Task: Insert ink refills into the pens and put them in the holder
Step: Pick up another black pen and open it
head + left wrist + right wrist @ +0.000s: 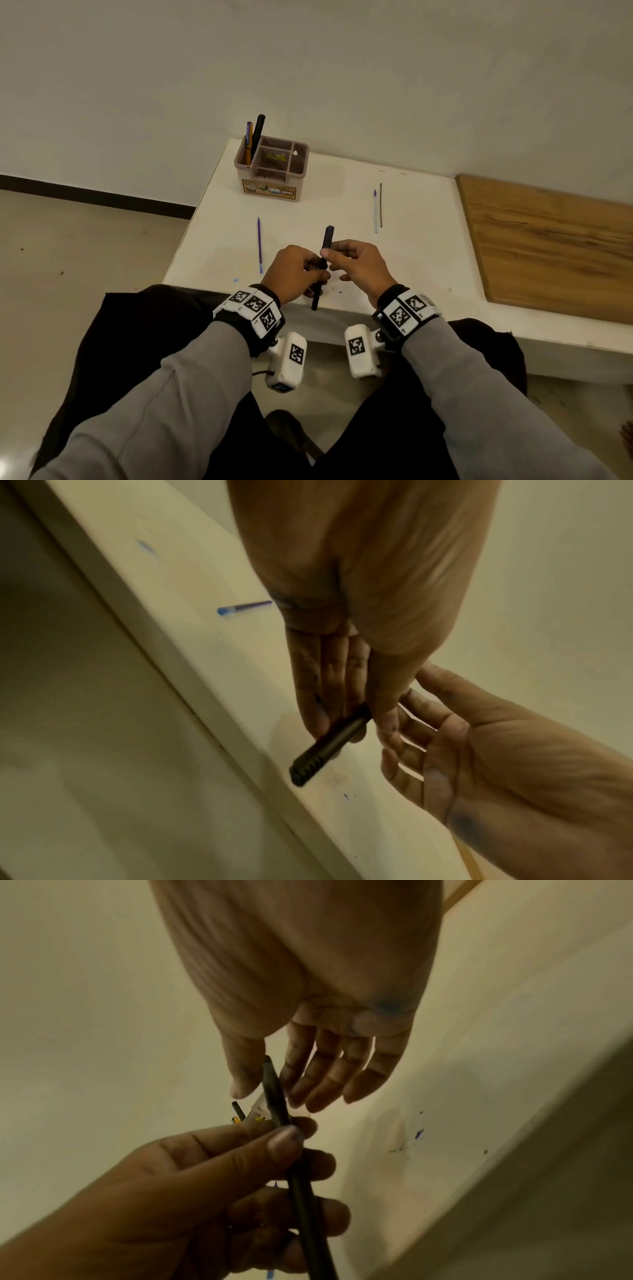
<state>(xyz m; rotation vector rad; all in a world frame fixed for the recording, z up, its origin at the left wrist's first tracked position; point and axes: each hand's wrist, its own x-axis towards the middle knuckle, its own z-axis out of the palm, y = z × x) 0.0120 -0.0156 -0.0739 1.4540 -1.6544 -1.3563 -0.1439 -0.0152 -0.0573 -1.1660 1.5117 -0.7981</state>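
Nearest to us, our left hand (291, 270) grips a black pen (322, 270) around its middle, thumb and fingers curled round the barrel, above the front edge of the white desk (411, 260). The pen stands steeply, its lower end hanging past the desk edge and its upper end pointing away from us. In the left wrist view the ridged end of the pen pokes out below the fingers (308, 696). Our right hand (359, 263) is at the upper part of the same pen, thumb on one side and loosely extended fingers on the other; from the right wrist view we cannot tell whether it truly pinches the barrel or only touches it.

Just left of our hands a purple-blue ink refill (259, 245) lies flat on the desk. Farther back to the right, two more refills (377, 209) lie side by side, one bluish and one dark. At the far corner stands the brown holder (270, 171), with three pens (253, 140) upright in its left compartment. A wooden board (555, 246) covers the desk on the right.
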